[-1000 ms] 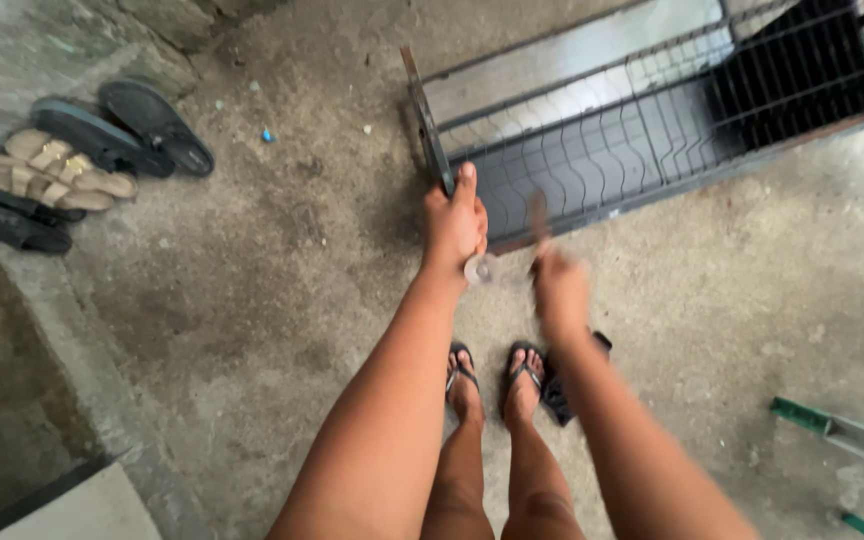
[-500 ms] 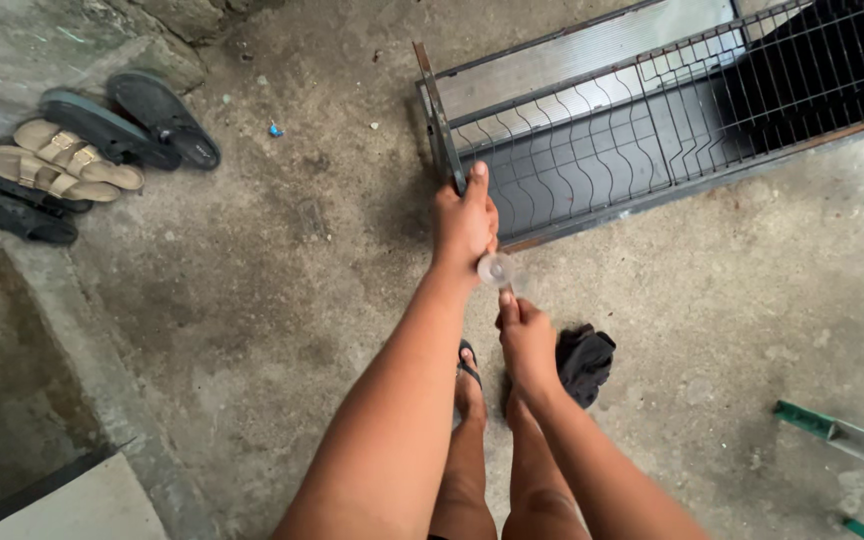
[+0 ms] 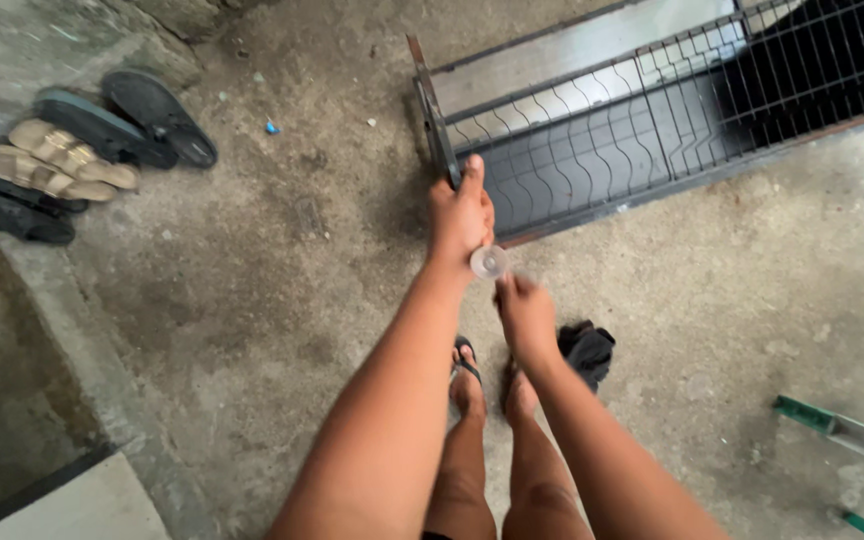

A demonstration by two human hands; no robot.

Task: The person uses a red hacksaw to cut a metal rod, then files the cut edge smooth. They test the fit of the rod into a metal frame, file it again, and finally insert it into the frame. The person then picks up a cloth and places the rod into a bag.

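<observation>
- Head view, near edge: two bare legs, two feet in dark flip-flops (image 3: 465,352) on the concrete floor (image 3: 282,300); the right foot is mostly hidden behind the right forearm.
- One pale slab corner (image 3: 82,505) bottom left and one green-ended metal bar (image 3: 837,432) lower right, both cut off by the frame.
- One dark crumpled cloth (image 3: 588,350) on the floor just right of the right hand, partly covered by it.
- Right hand (image 3: 524,315): fingers bunched, tips pointing up at a small clear round piece (image 3: 489,262). Cannot tell if they pinch it or only touch; it is blurred.
- Clear round piece: one, sitting at the heel of the left hand, between the two hands. Kind unclear.
- Left hand (image 3: 460,212): fist closed round the corner post of a grey metal grille gate (image 3: 652,130), thumb up along the post.
- Gate: one, lying tilted on the floor, wavy bars; its far right end runs out of frame.
- Far left: a pile of sandals (image 3: 62,165), about six; two tan, the rest dark, overlapping so the count is unsure.
- One small blue scrap (image 3: 271,127) beyond.
</observation>
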